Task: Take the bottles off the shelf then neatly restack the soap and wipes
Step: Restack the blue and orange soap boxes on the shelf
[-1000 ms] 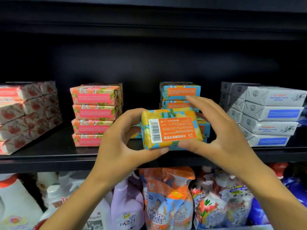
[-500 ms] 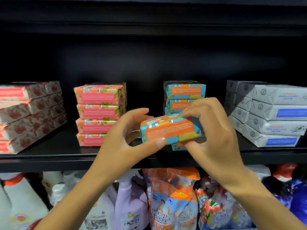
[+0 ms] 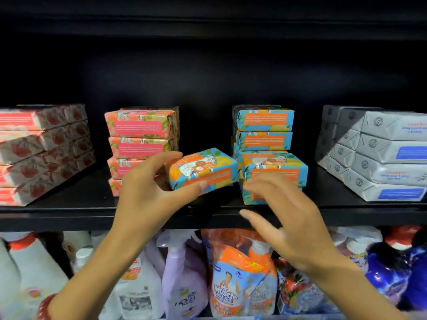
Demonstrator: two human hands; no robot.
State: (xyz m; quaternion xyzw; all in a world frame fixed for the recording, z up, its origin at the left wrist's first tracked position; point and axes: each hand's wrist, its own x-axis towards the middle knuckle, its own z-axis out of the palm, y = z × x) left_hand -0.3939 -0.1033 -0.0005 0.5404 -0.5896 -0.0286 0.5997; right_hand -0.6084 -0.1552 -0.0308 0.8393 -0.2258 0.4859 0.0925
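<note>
My left hand (image 3: 147, 199) grips a blue-and-orange soap bar (image 3: 203, 172), held tilted just above the black shelf (image 3: 69, 204), between the pink soap stack (image 3: 142, 144) and the blue-orange soap stack (image 3: 263, 130). My right hand (image 3: 286, 222) hovers with fingers spread and holds nothing, in front of two blue-orange bars (image 3: 275, 179) stacked at the shelf's front edge. The right hand is blurred by motion.
Red-and-white soap boxes (image 3: 39, 153) are stacked at the far left and grey packs (image 3: 379, 153) at the far right. Below the shelf stand several cleaner bottles (image 3: 136, 294) and an orange refill pouch (image 3: 240, 278). Another shelf board hangs dark overhead.
The right hand has let go of the soap bar and dropped back to the right. The left hand alone now holds the bar, tilted top-up and shifted left.
</note>
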